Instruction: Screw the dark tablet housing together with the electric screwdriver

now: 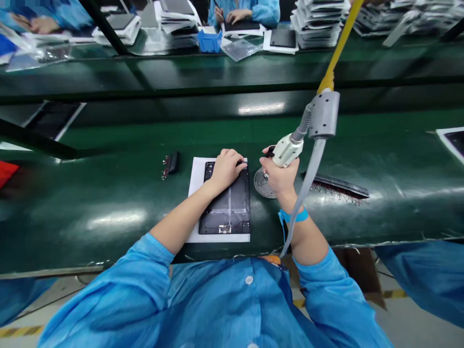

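A black tablet [217, 220] with its inside showing lies on a white sheet [195, 179] in front of me. My left hand [228, 169] rests over its upper part, the fingers bent at the top right corner; what lies under the fingertips is hidden. In my right hand [281, 176] is a pale electric screwdriver [288, 151], with the fingers wrapped round it. The hand is over the right side of a round perforated metal plate [263, 186], just right of the tablet. The screwdriver's tip is mostly hidden by the hand.
A yellow hose [340, 46] and a grey cable [310, 176] run to the screwdriver. Small screws lie by a long black strip [340, 185] on the right and a short black block [174, 162] on the left. Co-workers' hands [235, 16] work across the bench beside stacked tablets.
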`<action>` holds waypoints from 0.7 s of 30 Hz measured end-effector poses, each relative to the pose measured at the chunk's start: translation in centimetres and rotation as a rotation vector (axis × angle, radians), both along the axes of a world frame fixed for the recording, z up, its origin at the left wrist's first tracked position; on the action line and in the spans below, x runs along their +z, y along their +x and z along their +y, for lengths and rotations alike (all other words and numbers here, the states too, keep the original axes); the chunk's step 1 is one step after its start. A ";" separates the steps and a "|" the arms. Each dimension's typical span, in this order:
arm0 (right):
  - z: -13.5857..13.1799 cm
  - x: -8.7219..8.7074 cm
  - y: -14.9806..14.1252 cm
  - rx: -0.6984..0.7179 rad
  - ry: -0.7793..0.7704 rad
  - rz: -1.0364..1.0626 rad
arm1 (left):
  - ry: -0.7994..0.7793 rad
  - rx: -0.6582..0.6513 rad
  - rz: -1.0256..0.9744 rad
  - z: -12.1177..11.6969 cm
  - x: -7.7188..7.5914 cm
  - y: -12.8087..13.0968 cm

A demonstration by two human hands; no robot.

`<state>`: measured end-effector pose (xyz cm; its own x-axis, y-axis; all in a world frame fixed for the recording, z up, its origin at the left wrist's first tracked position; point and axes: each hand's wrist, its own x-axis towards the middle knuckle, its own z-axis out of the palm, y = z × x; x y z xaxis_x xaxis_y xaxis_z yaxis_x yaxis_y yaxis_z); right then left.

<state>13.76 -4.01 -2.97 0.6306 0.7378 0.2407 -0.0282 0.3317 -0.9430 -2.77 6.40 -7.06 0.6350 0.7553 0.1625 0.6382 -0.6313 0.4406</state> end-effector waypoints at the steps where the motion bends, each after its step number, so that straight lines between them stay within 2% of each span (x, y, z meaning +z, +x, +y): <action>1: -0.1 0.2 -0.1 0.002 -0.002 -0.010 | -0.014 0.006 -0.005 0.2 0.1 0.0; 5: -0.5 0.7 -0.3 0.008 -0.007 -0.077 | -0.102 0.054 0.012 0.6 0.5 0.7; 9: -0.3 1.2 -0.3 -0.020 0.015 -0.090 | 0.022 0.000 0.048 -0.6 0.8 1.2; 12: 0.9 1.8 -0.5 -0.026 0.023 -0.095 | 0.069 -0.051 0.063 -1.3 1.0 1.0; 16: 3.5 2.5 -1.2 -0.029 0.047 -0.130 | 0.049 -0.126 0.010 -1.0 1.0 0.7; 21: 5.5 2.0 -2.1 -0.049 0.032 -0.090 | -0.042 -0.064 -0.106 -0.1 0.1 1.0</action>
<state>11.63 1.50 -1.01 0.6407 0.6976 0.3207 0.0731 0.3604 -0.9299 -1.77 6.25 -6.95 0.6629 0.7215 0.1999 0.5458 -0.6486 0.5305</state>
